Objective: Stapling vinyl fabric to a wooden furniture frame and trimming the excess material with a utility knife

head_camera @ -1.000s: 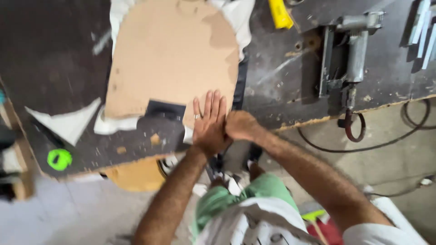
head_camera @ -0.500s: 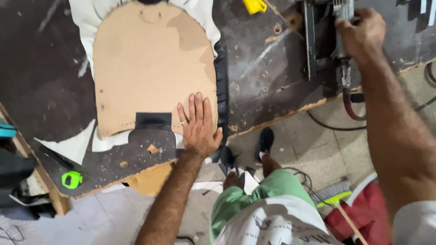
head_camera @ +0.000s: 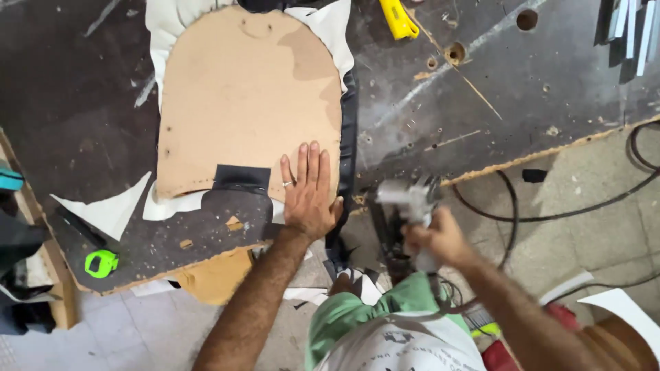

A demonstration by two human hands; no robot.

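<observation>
While the left hand (head_camera: 309, 196) lies flat, open, on the board (head_camera: 247, 103) — right hand (head_camera: 440, 237) grips a stapler (head_camera: 405, 206) — no fastening looks begun.

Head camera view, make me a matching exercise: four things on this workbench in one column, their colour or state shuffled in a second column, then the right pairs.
Things:
1. arched brown board
2. left hand
3. right hand
4. tape measure

States:
A. bright green, near the bench edge
B. grips a metal staple gun
C. pressed flat, fingers spread
D. lies over white fabric

Pairs: 1-D, 2-C, 3-B, 4-A
</observation>
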